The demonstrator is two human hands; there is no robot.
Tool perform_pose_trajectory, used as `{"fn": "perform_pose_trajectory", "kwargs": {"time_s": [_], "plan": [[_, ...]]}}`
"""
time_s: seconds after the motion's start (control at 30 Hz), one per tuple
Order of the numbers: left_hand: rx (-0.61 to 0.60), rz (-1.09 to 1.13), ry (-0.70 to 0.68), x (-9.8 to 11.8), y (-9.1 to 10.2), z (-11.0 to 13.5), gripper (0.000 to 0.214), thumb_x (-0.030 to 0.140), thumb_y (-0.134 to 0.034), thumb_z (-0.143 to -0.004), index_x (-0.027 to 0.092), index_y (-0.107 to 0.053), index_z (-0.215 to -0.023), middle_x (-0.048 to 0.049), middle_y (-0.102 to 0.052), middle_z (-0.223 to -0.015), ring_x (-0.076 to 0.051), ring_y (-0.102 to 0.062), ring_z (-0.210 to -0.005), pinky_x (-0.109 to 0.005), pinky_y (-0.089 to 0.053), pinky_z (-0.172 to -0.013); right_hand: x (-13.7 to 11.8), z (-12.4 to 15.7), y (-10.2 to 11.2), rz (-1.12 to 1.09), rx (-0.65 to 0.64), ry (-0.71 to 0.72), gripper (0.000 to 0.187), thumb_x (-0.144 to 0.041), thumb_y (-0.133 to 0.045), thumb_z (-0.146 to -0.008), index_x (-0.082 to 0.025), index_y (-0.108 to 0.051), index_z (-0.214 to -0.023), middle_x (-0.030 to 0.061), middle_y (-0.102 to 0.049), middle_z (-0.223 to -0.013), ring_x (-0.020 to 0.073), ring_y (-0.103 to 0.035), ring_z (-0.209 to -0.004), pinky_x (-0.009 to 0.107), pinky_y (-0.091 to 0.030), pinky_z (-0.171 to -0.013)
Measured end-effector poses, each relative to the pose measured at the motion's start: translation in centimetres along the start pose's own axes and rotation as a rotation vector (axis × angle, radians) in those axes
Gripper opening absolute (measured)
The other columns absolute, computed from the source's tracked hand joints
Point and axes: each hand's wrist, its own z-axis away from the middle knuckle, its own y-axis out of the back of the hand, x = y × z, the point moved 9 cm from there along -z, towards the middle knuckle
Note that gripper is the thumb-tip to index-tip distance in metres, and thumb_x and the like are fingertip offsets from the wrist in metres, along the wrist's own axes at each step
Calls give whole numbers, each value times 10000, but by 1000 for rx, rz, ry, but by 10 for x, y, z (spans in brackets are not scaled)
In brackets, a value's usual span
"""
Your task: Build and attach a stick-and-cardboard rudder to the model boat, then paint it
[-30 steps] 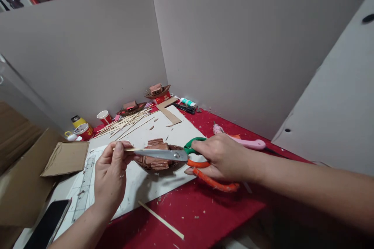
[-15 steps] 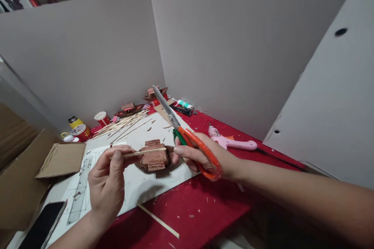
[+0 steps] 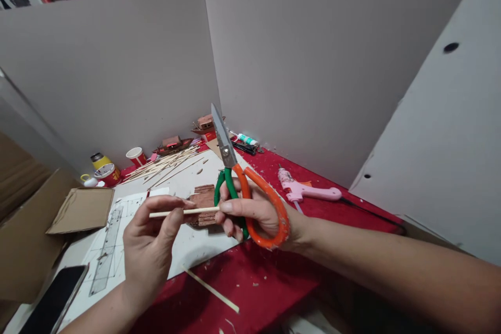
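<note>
My left hand [image 3: 151,250] pinches a thin pale wooden stick [image 3: 201,210] between thumb and fingers, holding it nearly level. At the stick's right end, the thumb and fingertips of my right hand [image 3: 260,211] grip it too. That same hand carries a pair of scissors [image 3: 226,151] with one orange and one green handle loop; the blades point up and away and look closed. Behind and below the stick, a brown wooden model boat [image 3: 203,195] rests on white paper, partly covered by my hands and the green loop.
A pink glue gun [image 3: 313,192] lies on the red cloth [image 3: 289,271] to the right. Loose sticks [image 3: 168,163], two more model boats [image 3: 174,144] and cups [image 3: 135,156] stand at the back. A clear ruler [image 3: 105,255], phone [image 3: 57,297] and cardboard [image 3: 82,211] are left.
My right hand has turned the scissors more upright, with the green loop now in full view. Its thumb and fingertips now hold the stick's right end, and the stick has come slightly lower.
</note>
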Motion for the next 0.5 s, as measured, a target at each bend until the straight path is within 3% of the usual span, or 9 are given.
{"fn": "perform_pose_trajectory", "kwargs": {"time_s": [0.17, 0.33, 0.5], "plan": [[10, 100, 162, -16, -4, 3, 132, 302, -780, -776, 211, -707, -838, -12, -759, -829, -174, -715, -755, -270, -595, -681, 6, 1, -5, -19, -5, 13, 241, -342, -742, -769, -148, -599, -783, 18, -685, -752, 86, -650, -596, 137, -484, -474], [-7, 125, 172, -15, -6, 2, 143, 334, -722, -832, 205, -697, -889, -18, -742, -833, -175, -698, -772, -301, -574, -720, 15, 2, 4, 122, 12, -13, 259, -366, -731, -795, -171, -568, -841, 10, -681, -741, 95, -621, -546, 180, -484, -468], [-59, 37, 122, -8, -5, -7, 175, 353, -667, -876, 183, -673, -839, 8, -674, -658, -123, -635, -644, -236, -522, -660, 13, 9, 25, 347, 93, -14, 361, -457, -735, -778, -198, -500, -868, -38, -617, -647, 75, -504, -448, 188, -392, -420]]}}
